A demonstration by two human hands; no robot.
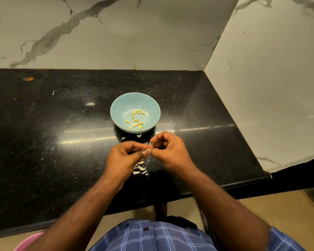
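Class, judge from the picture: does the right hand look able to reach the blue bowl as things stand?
Probably yes. The right hand hovers just short of the blue bowl, only counter and peel scraps between. Its fingers pinch a small clove with the left hand, though.

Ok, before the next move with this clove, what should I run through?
1. Both the left hand and the right hand pinch the clove: ok.
2. Skin fully off it: cannot tell, the fingers hide most of it.
3. The bowl is upright, just beyond the hands: ok.
4. Room in the bowl, with only a few peeled cloves on its floor: ok.
5. Loose peels lie on the counter, outside the bowl: ok.
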